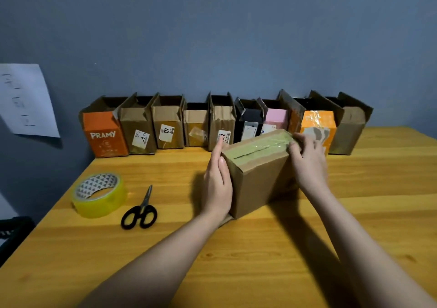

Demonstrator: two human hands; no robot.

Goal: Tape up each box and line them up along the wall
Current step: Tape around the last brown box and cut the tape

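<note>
The blue-grey wall (212,23) fills the upper half of the view, and the wooden table (236,248) runs under it. Along the wall's foot, from ten o'clock to two o'clock, stands a row of boxes (224,123), side by side with their top flaps open; the orange box (104,135) printed PRAMY is at the ten o'clock end. A sheet of paper (26,99) hangs on the wall at nine o'clock. Just above centre, in front of the row, sits the brown box (257,173), its top seam covered with glossy tape; its long axis runs from about seven o'clock to one o'clock, the taped face turned upward. The left hand (218,184) lies flat against the box's near-left side, fingers straight and pressed together. The right hand (307,161) rests over the far end at one o'clock, fingers curled on the taped edge. At eight o'clock lies the tape roll (99,195), flat on the table, and beside it the black-handled scissors (140,209), blades closed and pointing to twelve o'clock.
</note>
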